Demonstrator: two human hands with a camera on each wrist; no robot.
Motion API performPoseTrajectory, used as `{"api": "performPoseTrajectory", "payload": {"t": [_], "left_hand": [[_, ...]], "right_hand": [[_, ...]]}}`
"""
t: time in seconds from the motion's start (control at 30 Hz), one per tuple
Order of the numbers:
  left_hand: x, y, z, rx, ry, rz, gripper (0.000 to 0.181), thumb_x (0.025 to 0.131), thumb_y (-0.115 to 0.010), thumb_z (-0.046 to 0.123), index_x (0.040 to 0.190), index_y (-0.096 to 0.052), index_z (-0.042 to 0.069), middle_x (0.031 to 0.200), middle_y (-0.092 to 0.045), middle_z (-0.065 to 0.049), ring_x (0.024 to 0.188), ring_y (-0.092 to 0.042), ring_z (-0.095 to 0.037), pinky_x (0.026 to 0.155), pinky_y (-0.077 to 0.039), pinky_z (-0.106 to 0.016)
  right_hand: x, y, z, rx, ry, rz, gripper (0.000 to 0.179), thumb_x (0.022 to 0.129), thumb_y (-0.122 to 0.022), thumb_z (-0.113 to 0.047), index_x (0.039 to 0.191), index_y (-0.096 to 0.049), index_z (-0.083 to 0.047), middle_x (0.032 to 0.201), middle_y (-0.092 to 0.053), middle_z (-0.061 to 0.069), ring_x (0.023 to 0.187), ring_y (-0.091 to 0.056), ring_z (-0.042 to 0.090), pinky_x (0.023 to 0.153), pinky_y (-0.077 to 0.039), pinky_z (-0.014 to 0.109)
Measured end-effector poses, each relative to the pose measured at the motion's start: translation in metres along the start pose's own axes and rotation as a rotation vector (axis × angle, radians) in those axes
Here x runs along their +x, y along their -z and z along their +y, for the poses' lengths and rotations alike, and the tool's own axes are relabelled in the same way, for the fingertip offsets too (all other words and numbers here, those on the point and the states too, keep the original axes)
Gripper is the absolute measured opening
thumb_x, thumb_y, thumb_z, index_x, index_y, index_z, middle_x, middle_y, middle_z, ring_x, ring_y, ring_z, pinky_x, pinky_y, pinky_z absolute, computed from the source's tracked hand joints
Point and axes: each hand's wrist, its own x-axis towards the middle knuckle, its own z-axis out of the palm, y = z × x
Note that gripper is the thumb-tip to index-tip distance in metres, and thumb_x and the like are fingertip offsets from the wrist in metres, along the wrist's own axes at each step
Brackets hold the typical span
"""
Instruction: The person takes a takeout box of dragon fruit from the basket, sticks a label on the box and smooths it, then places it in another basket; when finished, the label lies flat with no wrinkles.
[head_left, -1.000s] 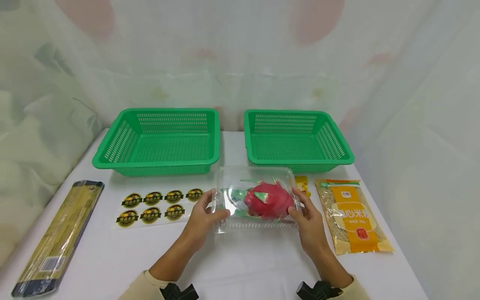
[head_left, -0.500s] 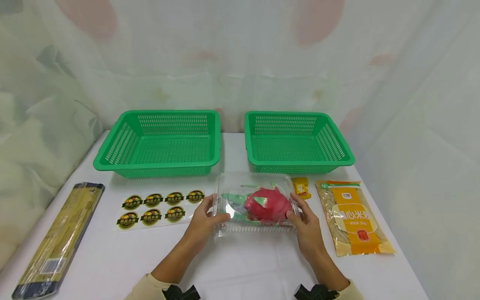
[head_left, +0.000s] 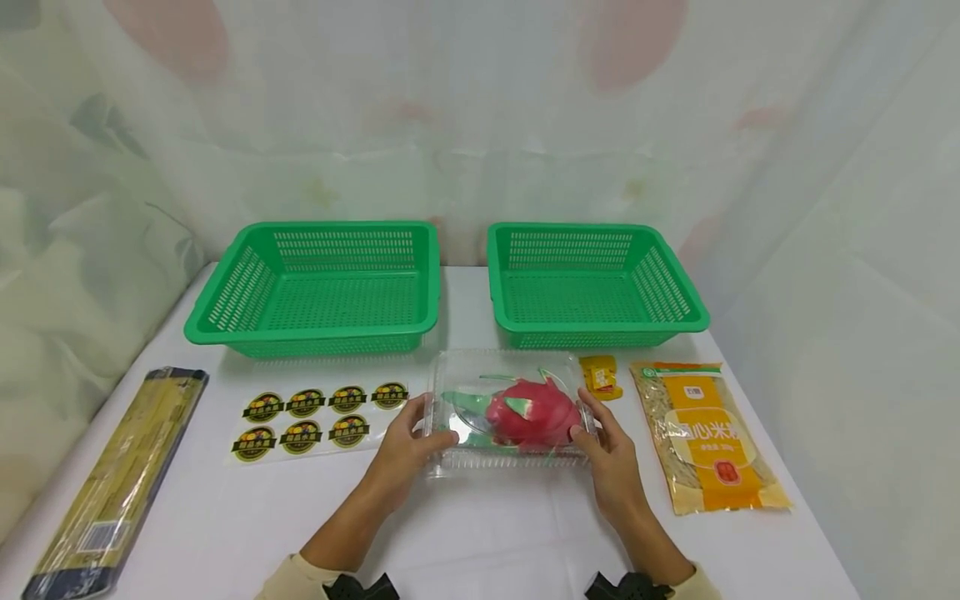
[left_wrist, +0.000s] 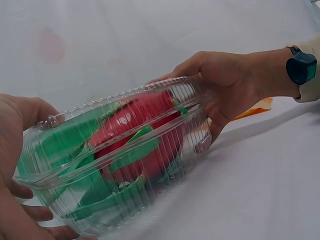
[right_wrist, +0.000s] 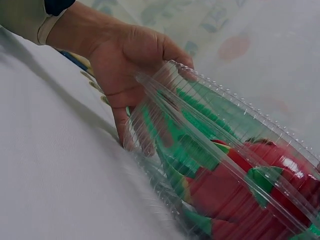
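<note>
A clear plastic clamshell box [head_left: 510, 461] lies between my two hands, its lid down. Through the lid shows a pink-red dragon fruit [head_left: 534, 412] with green scales, toward the box's right end. My left hand [head_left: 405, 450] grips the left end, thumb on the lid and fingers around the side. At the opposite end my right hand [head_left: 613, 458] holds the box likewise, its thumb over the top edge. The left wrist view has the ribbed box wall [left_wrist: 110, 200] close up, fingers reaching under it. Whether the base touches the table cannot be told.
Two green plastic baskets [head_left: 315, 336] [head_left: 600, 327] stand at the back. A sheet of round stickers [head_left: 300, 417] lies left of the box, a long golden packet [head_left: 120, 475] farther left. A small yellow packet [head_left: 602, 377] and an orange bag [head_left: 708, 442] lie right.
Both hands have brought the box slightly down and nearer to me; more of the small yellow packet shows. The grip on both ends is the same.
</note>
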Motion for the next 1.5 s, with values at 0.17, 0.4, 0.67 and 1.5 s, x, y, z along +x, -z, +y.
{"api": "performPoseTrajectory", "payload": {"t": [0.17,0.4,0.67,1.5], "left_hand": [[0.001,0.003,0.001,0.002,0.008,-0.007,0.079,0.083,-0.072,0.011,0.148,-0.029,0.002,0.139,-0.039,-0.024,0.112,-0.049,-0.035,0.086,-0.048,-0.047],[0.000,0.009,0.006,0.016,-0.010,0.006,0.082,0.083,-0.073,0.013,0.150,-0.027,0.003,0.139,-0.041,-0.023,0.119,-0.047,-0.036,0.090,-0.046,-0.044],[-0.006,0.017,0.013,0.042,-0.036,0.030,0.081,0.084,-0.073,0.010,0.151,-0.027,0.006,0.143,-0.040,-0.021,0.123,-0.044,-0.038,0.093,-0.045,-0.045],[-0.034,0.073,0.036,0.036,-0.095,0.169,0.074,0.090,-0.065,0.003,0.151,-0.023,0.007,0.143,-0.038,-0.019,0.120,-0.047,-0.029,0.086,-0.049,-0.026]], "right_hand": [[-0.002,0.000,-0.002,-0.037,0.020,-0.005,0.051,0.100,-0.054,-0.014,0.149,-0.039,-0.016,0.151,-0.032,0.001,0.120,-0.038,0.026,0.092,-0.043,0.020],[-0.003,0.002,-0.004,-0.116,0.022,0.000,0.052,0.099,-0.055,-0.018,0.149,-0.039,-0.020,0.151,-0.032,-0.003,0.137,-0.025,0.021,0.100,-0.036,0.021],[-0.004,0.002,-0.007,-0.125,0.043,-0.008,0.052,0.100,-0.055,-0.017,0.149,-0.039,-0.019,0.152,-0.032,-0.002,0.140,-0.018,0.021,0.111,-0.015,0.054],[-0.006,-0.002,-0.003,-0.178,-0.002,-0.005,0.053,0.099,-0.056,-0.021,0.148,-0.039,-0.025,0.152,-0.031,-0.005,0.141,-0.018,0.020,0.111,-0.019,0.051]]}}
